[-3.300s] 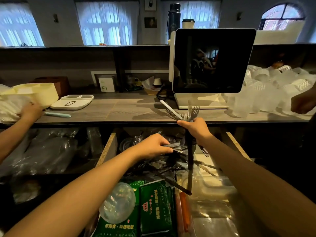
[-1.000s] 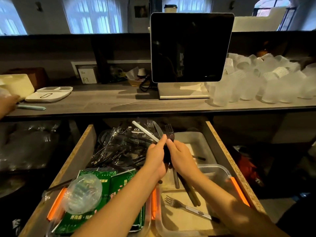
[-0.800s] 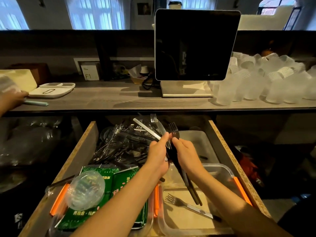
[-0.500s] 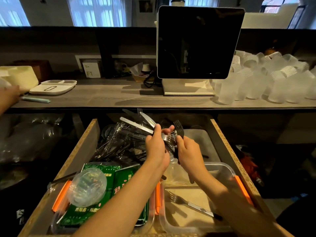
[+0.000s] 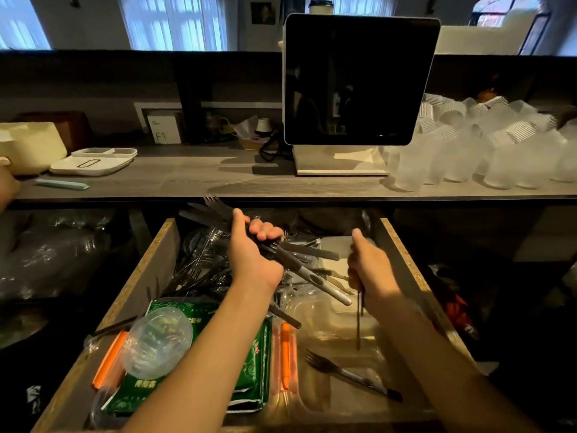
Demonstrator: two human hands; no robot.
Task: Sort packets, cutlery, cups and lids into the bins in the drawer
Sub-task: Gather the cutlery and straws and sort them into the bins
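Observation:
My left hand (image 5: 254, 254) grips a bundle of cutlery (image 5: 215, 214), fork tines fanning up-left and handles slanting down-right over the open wooden drawer (image 5: 140, 276). My right hand (image 5: 367, 265) holds a single dark utensil (image 5: 359, 320) that hangs straight down above the clear right bin (image 5: 371, 404). One fork (image 5: 346, 373) lies on that bin's floor. More loose cutlery (image 5: 199, 270) is piled at the drawer's back left. The near left bin holds green packets (image 5: 249, 351) with a clear domed lid (image 5: 156, 342) on top.
A counter (image 5: 187, 179) runs above the drawer with a dark screen on a stand (image 5: 359, 79), many frosted plastic cups (image 5: 487, 151) at right and a white tray (image 5: 90, 160) at left. Another person's hand (image 5: 7, 185) shows at the far left edge.
My hands have moved apart: the right hand has drawn one dark utensil out of the bundle and lowered it over the right bin, while the left hand keeps the rest.

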